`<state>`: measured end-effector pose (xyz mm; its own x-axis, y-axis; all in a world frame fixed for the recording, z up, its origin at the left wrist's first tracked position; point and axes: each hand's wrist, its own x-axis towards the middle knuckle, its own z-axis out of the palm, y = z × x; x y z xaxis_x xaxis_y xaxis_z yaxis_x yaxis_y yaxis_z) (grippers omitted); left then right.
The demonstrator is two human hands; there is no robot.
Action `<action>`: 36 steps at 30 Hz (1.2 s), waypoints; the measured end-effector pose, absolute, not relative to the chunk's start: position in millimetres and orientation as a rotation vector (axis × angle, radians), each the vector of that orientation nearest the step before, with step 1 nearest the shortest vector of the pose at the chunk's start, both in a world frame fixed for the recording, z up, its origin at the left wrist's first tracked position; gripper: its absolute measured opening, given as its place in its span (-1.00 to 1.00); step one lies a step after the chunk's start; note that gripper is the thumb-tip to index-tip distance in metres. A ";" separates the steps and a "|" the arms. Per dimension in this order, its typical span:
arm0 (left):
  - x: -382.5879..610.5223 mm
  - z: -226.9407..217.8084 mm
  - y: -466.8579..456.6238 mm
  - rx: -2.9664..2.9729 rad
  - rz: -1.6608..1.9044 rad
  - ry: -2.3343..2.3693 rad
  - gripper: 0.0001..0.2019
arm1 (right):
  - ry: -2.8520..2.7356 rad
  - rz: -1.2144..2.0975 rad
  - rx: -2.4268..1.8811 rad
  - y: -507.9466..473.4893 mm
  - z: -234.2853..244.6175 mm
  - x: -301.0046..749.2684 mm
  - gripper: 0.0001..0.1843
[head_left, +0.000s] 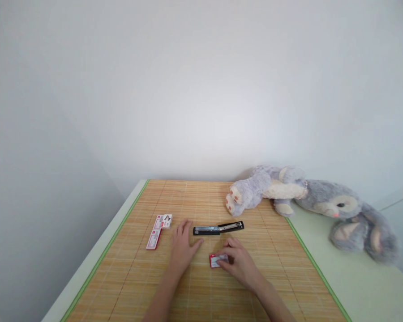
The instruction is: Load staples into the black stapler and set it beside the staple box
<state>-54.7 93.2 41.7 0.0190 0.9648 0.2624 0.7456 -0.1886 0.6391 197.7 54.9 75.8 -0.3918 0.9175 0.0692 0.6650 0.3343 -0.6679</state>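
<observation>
My right hand is closed, its thumb and fingertips at the right end of a small red and white staple box on the mat. The fingers hide part of this box. Just left of the middle, my left hand rests with fingers and thumb apart, holding nothing. Beyond both hands a black stapler lies opened out flat, its metal channel showing. The left hand's fingertips are close to the stapler's left end.
Several small red and white boxes lie together to the left. A bamboo mat with green edging covers much of the pale table. At the back right a grey plush rabbit lies across the mat's edge, against the white wall.
</observation>
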 end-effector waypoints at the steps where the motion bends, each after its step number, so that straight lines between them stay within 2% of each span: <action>1: -55.4 40.5 99.5 1.996 0.928 1.736 -0.46 | -2.155 0.786 -1.381 55.3 75.4 196.2 -0.84; 4: -58.1 38.2 109.8 2.043 0.854 1.661 -0.65 | -2.112 0.805 -1.317 57.8 77.6 195.2 -0.86; 6: -59.2 37.4 108.1 2.062 0.815 1.625 -0.68 | -2.077 0.760 -1.253 61.7 79.8 196.1 -0.85; 11: -55.1 36.2 88.3 2.113 0.692 1.593 -0.63 | -2.055 0.559 -1.180 78.4 79.7 198.0 -0.82; 27: -50.5 38.7 78.9 2.118 0.658 1.592 -0.61 | -2.214 0.592 -1.237 90.3 77.3 191.0 -0.85; 32: -50.9 39.4 78.6 2.117 0.664 1.595 -0.62 | -2.226 0.589 -1.266 91.8 79.8 195.3 -0.76; 36: -51.1 39.4 78.7 2.113 0.665 1.599 -0.62 | -2.248 0.566 -1.322 90.8 85.2 203.6 -0.92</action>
